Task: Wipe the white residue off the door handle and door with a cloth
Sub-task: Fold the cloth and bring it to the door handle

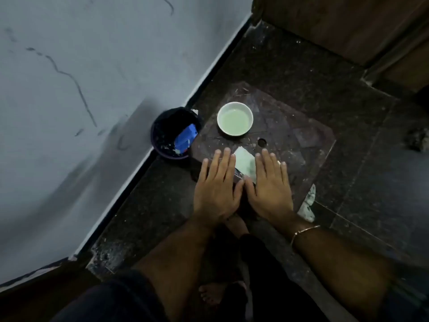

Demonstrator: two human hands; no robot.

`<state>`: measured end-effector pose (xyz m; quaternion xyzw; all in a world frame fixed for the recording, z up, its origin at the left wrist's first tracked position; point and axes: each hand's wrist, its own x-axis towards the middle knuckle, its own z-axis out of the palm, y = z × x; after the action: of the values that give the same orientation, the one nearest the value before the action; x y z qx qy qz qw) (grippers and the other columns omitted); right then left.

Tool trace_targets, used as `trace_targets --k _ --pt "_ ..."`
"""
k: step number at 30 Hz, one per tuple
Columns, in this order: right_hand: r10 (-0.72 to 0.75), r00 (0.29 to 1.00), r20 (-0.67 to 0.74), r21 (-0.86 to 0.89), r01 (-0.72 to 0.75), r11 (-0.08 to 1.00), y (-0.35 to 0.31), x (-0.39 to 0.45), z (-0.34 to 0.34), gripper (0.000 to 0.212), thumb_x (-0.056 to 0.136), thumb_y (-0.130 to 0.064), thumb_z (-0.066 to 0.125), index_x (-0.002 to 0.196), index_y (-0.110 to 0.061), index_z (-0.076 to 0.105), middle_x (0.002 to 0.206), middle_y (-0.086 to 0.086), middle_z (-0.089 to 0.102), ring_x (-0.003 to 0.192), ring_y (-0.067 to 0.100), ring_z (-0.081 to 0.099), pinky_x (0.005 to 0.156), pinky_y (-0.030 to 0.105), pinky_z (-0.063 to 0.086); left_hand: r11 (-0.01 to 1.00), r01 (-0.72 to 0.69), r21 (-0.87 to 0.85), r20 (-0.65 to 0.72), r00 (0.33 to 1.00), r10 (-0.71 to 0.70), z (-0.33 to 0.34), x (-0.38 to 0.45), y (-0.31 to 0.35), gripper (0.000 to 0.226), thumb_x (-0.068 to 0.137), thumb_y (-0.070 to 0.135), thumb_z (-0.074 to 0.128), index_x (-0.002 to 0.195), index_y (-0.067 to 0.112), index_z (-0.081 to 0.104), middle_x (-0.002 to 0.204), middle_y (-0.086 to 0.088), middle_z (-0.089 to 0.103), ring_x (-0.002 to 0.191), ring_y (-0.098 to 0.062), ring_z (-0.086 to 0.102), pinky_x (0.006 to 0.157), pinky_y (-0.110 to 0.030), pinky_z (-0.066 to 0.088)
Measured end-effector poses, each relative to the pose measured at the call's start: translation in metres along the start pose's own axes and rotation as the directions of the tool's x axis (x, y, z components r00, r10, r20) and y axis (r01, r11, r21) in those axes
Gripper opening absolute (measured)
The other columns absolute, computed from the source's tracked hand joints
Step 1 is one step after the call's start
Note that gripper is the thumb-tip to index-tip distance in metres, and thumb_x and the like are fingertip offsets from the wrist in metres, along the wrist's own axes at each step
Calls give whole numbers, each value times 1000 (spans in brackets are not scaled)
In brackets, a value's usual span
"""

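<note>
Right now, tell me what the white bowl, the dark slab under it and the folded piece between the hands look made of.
White bowl: likely glazed ceramic, smooth with a soft sheen, holding pale green liquid.
Dark slab: perhaps polished stone or laminate, mottled, scratched.
Folded piece: soft cloth or paper, matte; unclear which.

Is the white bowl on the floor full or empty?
Partly full: the white bowl stands upright holding pale green liquid below its rim.
</note>
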<state>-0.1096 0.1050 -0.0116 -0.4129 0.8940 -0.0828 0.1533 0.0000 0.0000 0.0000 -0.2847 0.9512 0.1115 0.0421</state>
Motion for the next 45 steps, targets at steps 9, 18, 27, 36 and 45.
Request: trace_targets --k 9,18,27,36,45 --pt "-85 996 8 64 84 994 43 19 22 26 95 -27 49 103 -10 66 115 12 58 104 32 53 98 41 43 988 -155 24 194 970 147 40 19 9 66 78 33 33 138 11 52 150 -9 45 139 -29 42 113 -49 31" --pt "288 917 276 335 -372 865 16 60 -2 30 73 -16 61 103 -12 61 96 13 70 94 32 65 83 36 53 987 -129 -100 129 981 142 43 20 9 63 76 30 34 131 11 58 144 -8 53 133 -30 50 105 -52 40" --pt "329 778 535 753 -616 232 -4 60 -23 18 82 4 64 91 -11 60 84 11 66 69 20 62 65 33 53 750 56 -660 -78 987 -141 47 16 10 59 78 7 49 135 -3 48 135 -20 56 127 -31 52 112 -34 34" --pt "131 780 612 780 -623 57 -40 51 -74 22 93 -6 60 112 -13 52 101 11 63 75 19 64 62 36 54 563 157 -812 -103 909 -403 -20 11 -7 36 72 -8 61 103 8 70 101 -5 72 94 -15 64 85 -23 50" --pt "-181 863 471 880 -449 153 -108 28 -161 36 80 13 66 109 -6 58 80 10 72 67 23 67 68 38 50 43 221 -974 148 772 -618 -139 -19 -28 28 80 -8 62 89 16 72 74 1 72 64 -7 65 57 -21 51"
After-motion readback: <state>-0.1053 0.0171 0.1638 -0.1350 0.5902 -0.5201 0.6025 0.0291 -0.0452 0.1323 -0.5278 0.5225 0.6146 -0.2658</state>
